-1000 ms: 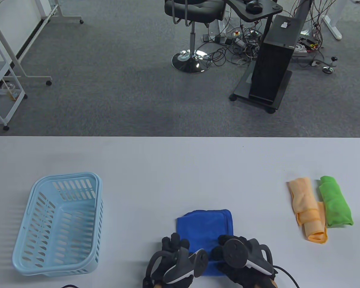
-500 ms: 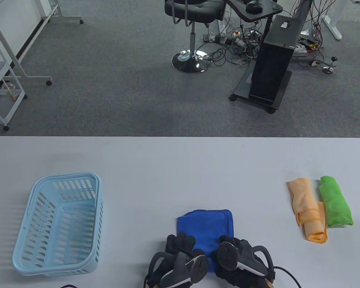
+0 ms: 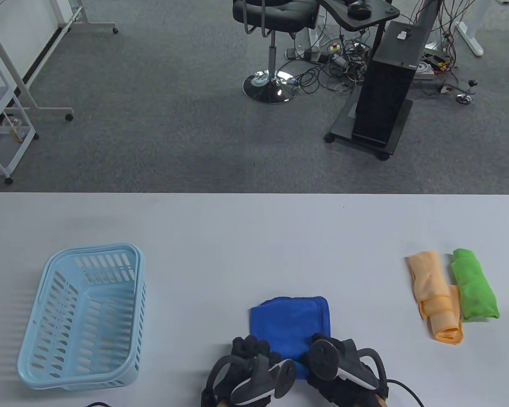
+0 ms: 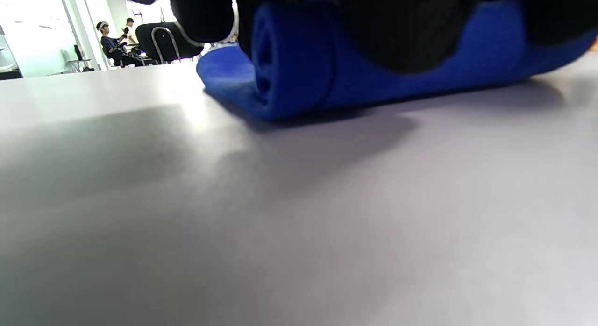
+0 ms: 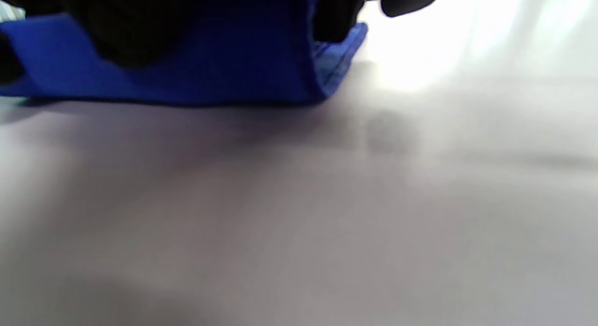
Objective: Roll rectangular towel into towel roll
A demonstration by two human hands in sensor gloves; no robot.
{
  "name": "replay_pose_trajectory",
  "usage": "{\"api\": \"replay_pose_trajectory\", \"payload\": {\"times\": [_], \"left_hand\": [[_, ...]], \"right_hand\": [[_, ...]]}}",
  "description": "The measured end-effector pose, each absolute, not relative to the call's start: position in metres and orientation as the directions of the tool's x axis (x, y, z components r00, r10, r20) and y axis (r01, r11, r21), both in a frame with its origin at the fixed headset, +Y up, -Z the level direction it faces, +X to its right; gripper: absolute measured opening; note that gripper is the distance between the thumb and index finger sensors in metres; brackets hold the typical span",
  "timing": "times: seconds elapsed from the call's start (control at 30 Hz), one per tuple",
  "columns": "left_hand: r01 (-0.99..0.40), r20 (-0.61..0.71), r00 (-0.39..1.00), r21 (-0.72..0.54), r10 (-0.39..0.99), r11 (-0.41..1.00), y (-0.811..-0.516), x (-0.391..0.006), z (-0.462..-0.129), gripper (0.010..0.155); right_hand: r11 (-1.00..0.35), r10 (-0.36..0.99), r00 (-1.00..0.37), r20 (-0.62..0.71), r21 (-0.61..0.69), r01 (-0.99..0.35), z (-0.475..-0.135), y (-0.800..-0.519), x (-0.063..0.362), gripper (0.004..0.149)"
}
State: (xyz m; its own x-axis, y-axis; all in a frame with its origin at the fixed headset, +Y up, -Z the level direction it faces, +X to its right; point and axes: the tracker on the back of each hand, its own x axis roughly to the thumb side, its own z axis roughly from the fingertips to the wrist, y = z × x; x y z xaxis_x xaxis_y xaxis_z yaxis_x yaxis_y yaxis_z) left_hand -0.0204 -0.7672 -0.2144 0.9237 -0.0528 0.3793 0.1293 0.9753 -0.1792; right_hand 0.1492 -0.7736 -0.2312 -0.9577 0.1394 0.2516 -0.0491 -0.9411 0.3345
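Note:
A blue towel (image 3: 290, 322) lies on the white table (image 3: 237, 237) near its front edge. Its near end is rolled up and its far part lies flat. My left hand (image 3: 250, 349) grips the left end of the roll, which shows as a coil in the left wrist view (image 4: 289, 64). My right hand (image 3: 331, 352) grips the right end of the roll, seen in the right wrist view (image 5: 210, 60). Both hands' fingers curl over the roll from above.
A light blue plastic basket (image 3: 82, 316) stands at the front left. An orange rolled towel (image 3: 437, 296) and a green rolled towel (image 3: 475, 290) lie side by side at the right. Carpet, a chair and a black stand lie beyond the table's far edge.
Both hands have shifted forward on the towel's near end and the roll has grown. The flat blue part between the hands has shrunk.

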Motion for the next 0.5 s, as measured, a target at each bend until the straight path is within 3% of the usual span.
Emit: {"api": "replay_pose_trajectory", "payload": {"times": [0.23,0.33,0.5], "left_hand": [[-0.019,0.339,0.936,-0.223,0.096,0.975,-0.764,-0.032,-0.217,0.058],[0.022,0.332,0.942,-0.221,0.054,0.975,-0.765,-0.03,-0.219,0.058],[0.029,0.325,0.945,-0.196,0.037,0.98,-0.764,-0.027,-0.219,0.058]], "right_hand": [[-0.921,0.211,-0.957,0.198,0.367,-0.127,-0.229,-0.769,0.159,0.057],[-0.945,0.208,-0.958,0.199,0.295,-0.144,-0.229,-0.763,0.16,0.064],[-0.936,0.26,-0.933,0.247,0.303,-0.181,-0.229,-0.761,0.154,0.055]]}}
